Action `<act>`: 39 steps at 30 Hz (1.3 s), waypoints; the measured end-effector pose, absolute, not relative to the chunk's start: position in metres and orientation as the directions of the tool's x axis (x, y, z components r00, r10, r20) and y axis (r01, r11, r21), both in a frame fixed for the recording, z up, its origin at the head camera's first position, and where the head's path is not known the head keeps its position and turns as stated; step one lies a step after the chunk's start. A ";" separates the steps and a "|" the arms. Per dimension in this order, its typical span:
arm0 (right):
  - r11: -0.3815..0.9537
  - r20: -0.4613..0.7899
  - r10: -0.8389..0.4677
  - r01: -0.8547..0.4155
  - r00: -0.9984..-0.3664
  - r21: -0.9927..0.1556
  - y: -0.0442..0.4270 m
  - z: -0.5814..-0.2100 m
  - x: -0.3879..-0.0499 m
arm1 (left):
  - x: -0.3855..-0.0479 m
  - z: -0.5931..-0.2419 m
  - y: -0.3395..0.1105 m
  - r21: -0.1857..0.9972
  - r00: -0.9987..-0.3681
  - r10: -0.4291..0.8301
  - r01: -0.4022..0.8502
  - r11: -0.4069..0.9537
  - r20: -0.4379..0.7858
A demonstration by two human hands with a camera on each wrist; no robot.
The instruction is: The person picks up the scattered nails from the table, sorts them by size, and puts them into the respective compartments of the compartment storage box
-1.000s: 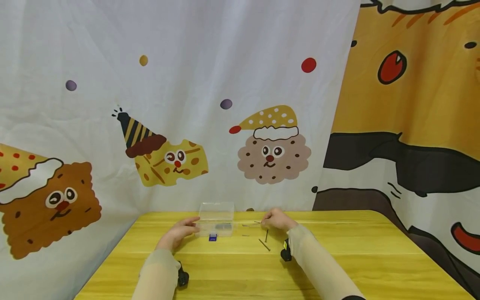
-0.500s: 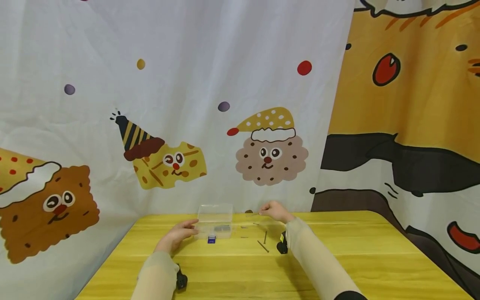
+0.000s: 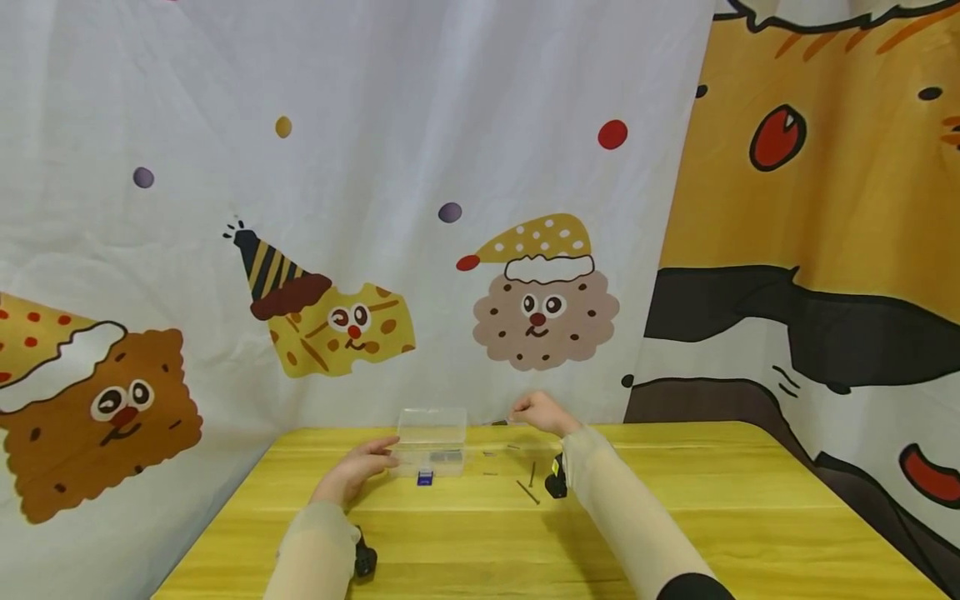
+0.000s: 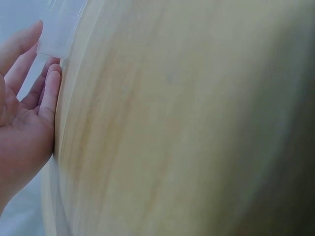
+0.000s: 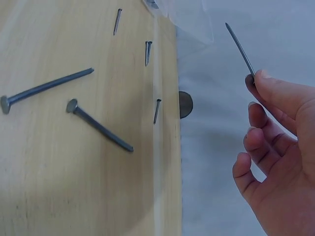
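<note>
My right hand is raised above the far edge of the table. In the right wrist view its thumb and forefinger pinch a thin grey nail, point up and away from the palm, while the other fingers curl loosely. A clear plastic box stands at the back with its lid raised and a blue latch or tag at the front. Something grey lies inside it, too small to identify. At the box's left end rests my left hand, its fingers extended and touching or nearly touching the plastic.
Two large nails lie on the wooden table right of the box. Several smaller nails, including a short nail, lie between them and the far edge. A white printed curtain hangs directly behind the table.
My right hand has lifted from the tabletop and shifted slightly left, with the nail pinched in it. The left hand has stayed beside the box.
</note>
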State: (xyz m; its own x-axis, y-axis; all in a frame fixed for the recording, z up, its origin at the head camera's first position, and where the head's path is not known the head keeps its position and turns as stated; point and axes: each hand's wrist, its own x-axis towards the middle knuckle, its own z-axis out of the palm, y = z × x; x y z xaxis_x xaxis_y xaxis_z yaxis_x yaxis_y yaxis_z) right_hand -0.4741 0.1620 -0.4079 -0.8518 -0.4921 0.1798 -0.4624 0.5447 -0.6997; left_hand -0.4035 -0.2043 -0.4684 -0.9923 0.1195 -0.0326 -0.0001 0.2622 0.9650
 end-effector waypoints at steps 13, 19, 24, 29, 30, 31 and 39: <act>0.555 0.164 -0.496 -0.456 -0.853 -0.695 0.137 -0.411 -0.477 | -0.406 -0.471 -0.207 0.959 -0.991 0.129 -0.005 0.282 -0.043; 0.550 0.167 -0.503 -0.463 -0.848 -0.695 0.120 -0.411 -0.475 | -0.406 -0.472 -0.207 0.961 -0.991 0.133 0.007 0.276 -0.031; 0.541 0.184 -0.505 -0.476 -0.843 -0.693 0.105 -0.408 -0.471 | -0.407 -0.470 -0.207 0.962 -0.991 0.129 0.007 0.274 -0.030; 0.535 0.205 -0.507 -0.492 -0.837 -0.687 0.091 -0.411 -0.468 | -0.403 -0.468 -0.205 0.962 -0.994 0.102 -0.005 0.274 -0.034; 0.536 0.209 -0.511 -0.499 -0.834 -0.681 0.088 -0.413 -0.469 | -0.402 -0.467 -0.204 0.961 -0.995 0.098 -0.006 0.278 -0.034; 0.539 0.211 -0.512 -0.503 -0.833 -0.675 0.086 -0.415 -0.469 | -0.402 -0.468 -0.204 0.960 -0.994 0.100 -0.005 0.278 -0.034; 0.579 0.215 -0.506 -0.513 -0.836 -0.634 0.066 -0.429 -0.473 | -0.400 -0.467 -0.204 0.961 -0.993 0.108 -0.010 0.276 -0.042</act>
